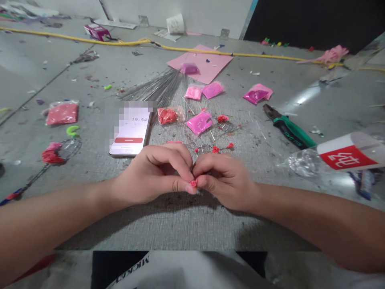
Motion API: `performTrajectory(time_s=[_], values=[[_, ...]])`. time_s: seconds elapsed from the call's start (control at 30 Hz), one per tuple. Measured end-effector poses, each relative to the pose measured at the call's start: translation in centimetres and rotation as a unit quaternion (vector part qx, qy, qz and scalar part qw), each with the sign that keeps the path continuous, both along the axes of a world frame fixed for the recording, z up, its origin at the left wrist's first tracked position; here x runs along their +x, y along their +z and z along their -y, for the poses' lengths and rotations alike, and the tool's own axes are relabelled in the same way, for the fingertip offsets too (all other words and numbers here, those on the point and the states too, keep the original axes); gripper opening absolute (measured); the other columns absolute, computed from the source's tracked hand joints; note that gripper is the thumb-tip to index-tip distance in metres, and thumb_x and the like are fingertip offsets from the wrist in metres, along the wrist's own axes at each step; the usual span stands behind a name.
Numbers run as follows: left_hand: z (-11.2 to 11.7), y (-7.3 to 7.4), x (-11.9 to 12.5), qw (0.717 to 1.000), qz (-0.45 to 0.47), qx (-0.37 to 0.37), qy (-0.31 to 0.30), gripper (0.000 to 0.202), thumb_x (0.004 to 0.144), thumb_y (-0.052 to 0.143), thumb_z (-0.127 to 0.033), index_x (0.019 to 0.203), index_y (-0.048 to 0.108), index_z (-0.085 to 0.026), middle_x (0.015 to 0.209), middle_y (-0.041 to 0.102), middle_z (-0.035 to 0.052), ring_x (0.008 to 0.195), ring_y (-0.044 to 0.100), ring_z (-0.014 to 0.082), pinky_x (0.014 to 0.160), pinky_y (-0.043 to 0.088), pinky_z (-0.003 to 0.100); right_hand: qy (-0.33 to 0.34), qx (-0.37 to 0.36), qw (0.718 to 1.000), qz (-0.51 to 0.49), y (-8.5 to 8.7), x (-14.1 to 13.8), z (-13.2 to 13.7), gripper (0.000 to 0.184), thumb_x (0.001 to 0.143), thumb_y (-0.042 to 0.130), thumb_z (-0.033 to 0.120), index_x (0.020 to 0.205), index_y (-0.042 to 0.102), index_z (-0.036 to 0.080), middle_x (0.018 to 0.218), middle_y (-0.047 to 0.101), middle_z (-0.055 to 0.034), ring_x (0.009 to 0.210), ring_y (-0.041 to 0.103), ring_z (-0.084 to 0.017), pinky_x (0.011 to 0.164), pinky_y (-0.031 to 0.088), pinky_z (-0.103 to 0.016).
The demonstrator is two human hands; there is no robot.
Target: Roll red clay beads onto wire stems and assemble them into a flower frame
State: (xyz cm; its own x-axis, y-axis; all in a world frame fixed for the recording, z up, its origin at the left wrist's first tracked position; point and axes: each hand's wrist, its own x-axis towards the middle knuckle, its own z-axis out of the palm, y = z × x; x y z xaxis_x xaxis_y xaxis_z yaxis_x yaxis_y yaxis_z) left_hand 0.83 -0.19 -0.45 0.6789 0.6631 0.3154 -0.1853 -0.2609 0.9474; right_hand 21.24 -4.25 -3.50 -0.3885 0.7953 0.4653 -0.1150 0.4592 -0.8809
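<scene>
My left hand (159, 170) and my right hand (227, 178) meet over the near part of the table. Between their fingertips sits a small red clay rosette (193, 183), pinched from both sides. Just beyond my knuckles lies a wire piece (204, 149) with red clay bits on it, partly hidden by my hands. Farther back is another wire loop (226, 126) with a red clay flower (222, 119). A bag of red clay (167, 116) lies open-looking beside a magenta clay packet (199, 123).
A phone (129, 134) lies left of centre, near a bundle of thin wires (156, 88). Green-handled pliers (290, 127) and a paper cup (350, 151) are at right. A clay-covered wire piece (54, 154) lies at left. A yellow cable (192, 49) crosses the back.
</scene>
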Motion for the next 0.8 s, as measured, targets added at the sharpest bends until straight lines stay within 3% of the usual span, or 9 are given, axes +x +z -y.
performTrajectory(time_s=[0.3,0.4,0.57,0.8], values=[[-0.11,-0.12,0.10,0.999,0.009,-0.031,-0.011,0.014,0.073,0.090,-0.012,0.072,0.078,-0.019,0.070,0.064,-0.0002,0.065,0.064,0.0095,0.062,0.060,0.020,0.028,-0.045,0.998,-0.031,0.12,-0.06,0.21,0.012,0.096,0.071,0.030,0.090,0.072,0.019,0.078,0.070,0.0006,0.069,0.062,-0.009,0.065,0.052,-0.022],[-0.14,-0.03,0.02,0.999,0.007,-0.031,-0.017,0.013,0.074,0.089,-0.011,0.073,0.078,-0.019,0.071,0.066,0.0001,0.066,0.066,0.0099,0.063,0.061,0.020,0.052,-0.109,0.990,-0.066,0.29,-0.18,0.45,0.012,0.096,0.070,0.027,0.089,0.071,0.018,0.074,0.069,0.0010,0.066,0.062,-0.008,0.061,0.052,-0.019],[-0.02,-0.03,-0.15,0.999,0.007,-0.049,-0.016,0.012,0.076,0.088,-0.012,0.076,0.079,-0.020,0.075,0.067,0.0005,0.070,0.071,0.0125,0.067,0.065,0.023,0.124,-0.239,0.953,-0.136,0.44,-0.56,0.62,0.017,0.095,0.072,0.031,0.087,0.067,0.017,0.069,0.069,0.0019,0.061,0.064,-0.007,0.057,0.054,-0.018],[0.18,-0.18,-0.07,0.993,0.022,-0.114,-0.036,0.013,0.077,0.085,-0.006,0.080,0.078,-0.017,0.080,0.065,-0.0005,0.068,0.074,0.0120,0.065,0.068,0.021,0.132,-0.287,0.939,-0.134,0.31,-0.54,0.42,0.021,0.091,0.077,0.036,0.089,0.068,0.018,0.076,0.076,-0.0003,0.066,0.072,-0.010,0.062,0.060,-0.022]])
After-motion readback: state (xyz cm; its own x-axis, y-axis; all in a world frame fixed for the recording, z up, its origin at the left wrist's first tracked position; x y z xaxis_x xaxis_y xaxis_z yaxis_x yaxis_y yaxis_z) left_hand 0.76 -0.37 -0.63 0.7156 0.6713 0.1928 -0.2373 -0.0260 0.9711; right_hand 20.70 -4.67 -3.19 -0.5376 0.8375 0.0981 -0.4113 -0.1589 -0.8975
